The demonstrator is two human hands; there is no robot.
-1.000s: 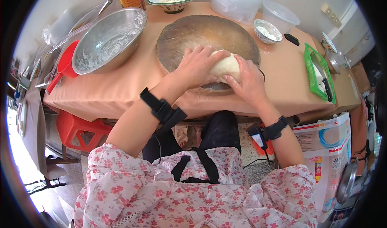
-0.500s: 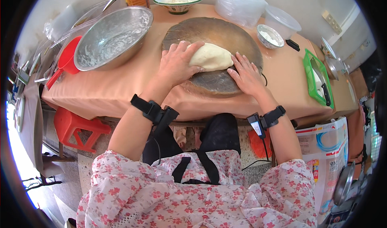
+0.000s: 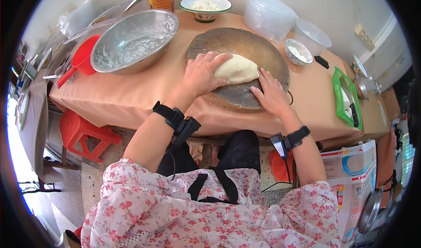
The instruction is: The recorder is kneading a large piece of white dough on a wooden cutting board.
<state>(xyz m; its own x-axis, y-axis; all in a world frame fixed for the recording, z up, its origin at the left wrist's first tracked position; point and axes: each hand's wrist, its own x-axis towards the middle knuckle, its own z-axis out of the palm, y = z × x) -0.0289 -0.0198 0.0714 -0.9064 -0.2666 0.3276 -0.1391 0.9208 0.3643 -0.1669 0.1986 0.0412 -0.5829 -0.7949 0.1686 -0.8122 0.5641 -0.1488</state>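
A smooth, pale lump of dough (image 3: 237, 69) lies lengthwise across a round wooden board (image 3: 237, 39). My left hand (image 3: 201, 74) is curved around the dough's left end, its fingers on the far side and its thumb on the near side. At the right end, my right hand (image 3: 271, 91) lies with its fingers stretched out over the board, the fingertips against or just beside the dough. The dough's underside and the part beneath my left palm are hidden. Black straps with small devices circle both wrists.
Left of the board stands a large floury metal basin (image 3: 131, 42), beside a red dipper (image 3: 83, 57). Behind are a bowl of white shreds (image 3: 205, 6) and clear plastic tubs (image 3: 268, 17). A bowl of white powder (image 3: 299, 52) and a green basket (image 3: 340, 90) holding a knife stand right.
The whole view has shifted slightly, so the table things sit lower and more to the right. Both hands keep nearly the same place at the dough's ends.
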